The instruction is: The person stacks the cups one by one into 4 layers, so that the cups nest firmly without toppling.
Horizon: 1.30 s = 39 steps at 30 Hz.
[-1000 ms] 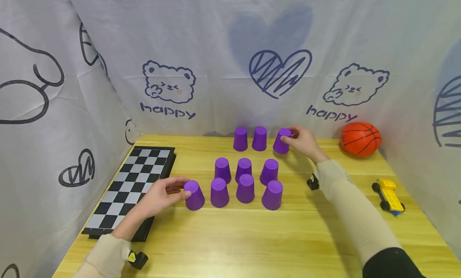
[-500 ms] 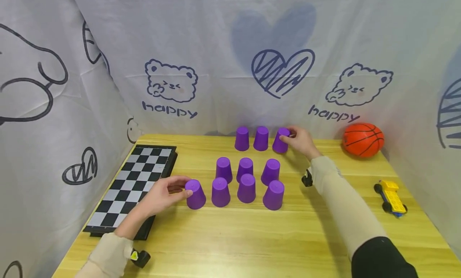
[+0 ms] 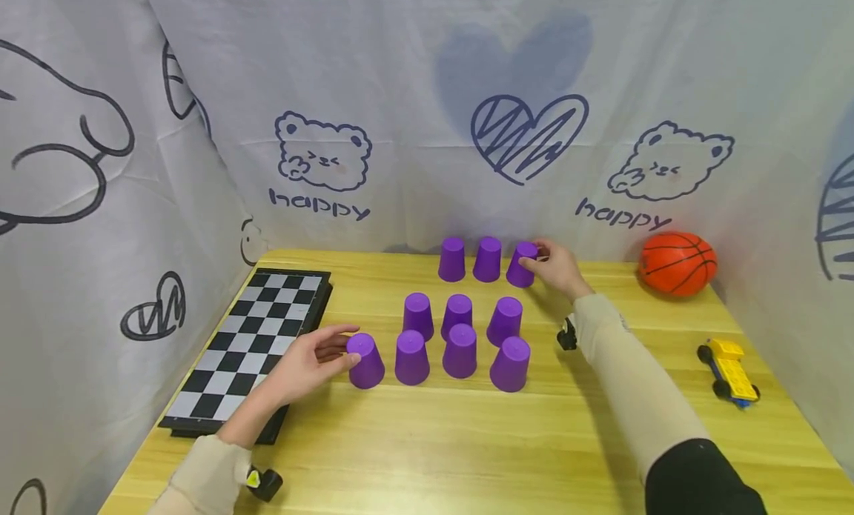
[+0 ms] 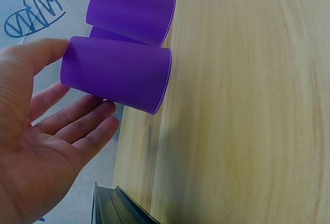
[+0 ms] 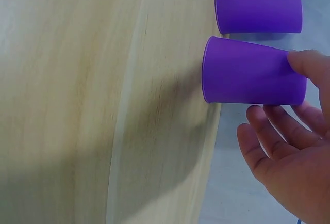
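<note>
Several purple plastic cups stand upside down in three rows in the head view. At the left end of the front row, my left hand [image 3: 310, 365] holds a purple cup [image 3: 367, 363] near its narrow top. In the left wrist view, its thumb lies against this cup [image 4: 116, 74], the fingers on the far side. My right hand [image 3: 559, 269] grips the rightmost cup [image 3: 520, 269] of the back row. The right wrist view shows the thumb on that cup [image 5: 252, 74] and the fingers partly behind it. Beside it stands another back-row cup [image 5: 260, 7].
A checkered board [image 3: 250, 341] lies on the wooden table [image 3: 440, 456] at left. An orange basketball [image 3: 677, 264] rests at the back right corner, and a yellow toy vehicle [image 3: 730, 370] stands nearer. A printed cloth [image 3: 414, 92] hangs behind and at the sides.
My right hand has moved the rightmost back-row cup slightly left, nearer to its neighbour. The left hand and its cup have kept their place. The head view has shifted a little.
</note>
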Each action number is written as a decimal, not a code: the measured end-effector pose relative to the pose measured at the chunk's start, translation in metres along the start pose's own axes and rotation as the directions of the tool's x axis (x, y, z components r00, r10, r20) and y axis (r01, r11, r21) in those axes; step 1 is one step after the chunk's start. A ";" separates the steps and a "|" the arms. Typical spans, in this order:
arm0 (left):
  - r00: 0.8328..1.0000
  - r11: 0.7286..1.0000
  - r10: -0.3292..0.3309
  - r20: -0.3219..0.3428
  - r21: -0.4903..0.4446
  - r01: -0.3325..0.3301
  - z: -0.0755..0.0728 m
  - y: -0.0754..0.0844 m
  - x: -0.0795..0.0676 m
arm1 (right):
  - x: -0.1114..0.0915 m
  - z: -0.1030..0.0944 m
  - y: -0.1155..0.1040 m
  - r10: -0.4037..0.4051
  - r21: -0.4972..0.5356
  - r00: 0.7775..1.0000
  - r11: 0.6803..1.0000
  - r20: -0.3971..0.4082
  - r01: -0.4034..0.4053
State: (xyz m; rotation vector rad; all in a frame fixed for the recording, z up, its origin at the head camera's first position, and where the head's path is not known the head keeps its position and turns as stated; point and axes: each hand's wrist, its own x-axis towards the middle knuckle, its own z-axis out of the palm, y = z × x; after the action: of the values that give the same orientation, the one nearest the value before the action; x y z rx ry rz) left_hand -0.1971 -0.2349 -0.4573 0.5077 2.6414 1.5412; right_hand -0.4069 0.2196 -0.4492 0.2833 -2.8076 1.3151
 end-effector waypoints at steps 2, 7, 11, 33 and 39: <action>1.000 1.000 0.001 -0.001 0.006 -0.001 0.001 0.001 0.001 | -0.001 -0.002 0.001 0.002 -0.004 1.000 1.000 -0.001 -0.002; 1.000 1.000 -0.002 -0.002 0.026 0.002 0.004 0.000 0.004 | -0.002 -0.007 -0.001 0.021 -0.010 1.000 1.000 0.007 -0.021; 1.000 1.000 0.005 -0.004 0.027 -0.005 0.006 -0.001 0.005 | -0.004 -0.015 -0.008 0.009 -0.027 1.000 1.000 0.001 -0.009; 0.987 0.985 -0.062 -0.146 0.149 0.084 -0.032 0.026 0.092 | -0.108 -0.045 -0.057 -0.216 -0.147 0.976 0.966 -0.013 0.212; 0.982 0.984 -0.092 -0.163 0.138 0.115 -0.025 0.028 0.121 | -0.139 -0.033 -0.057 -0.250 -0.123 0.968 0.961 0.013 0.250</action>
State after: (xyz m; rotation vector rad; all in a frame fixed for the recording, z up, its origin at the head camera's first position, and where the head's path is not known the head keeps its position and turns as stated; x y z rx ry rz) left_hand -0.3093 -0.2070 -0.4056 0.2591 2.8625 1.4196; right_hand -0.2616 0.2305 -0.3990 0.6074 -2.7232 1.0830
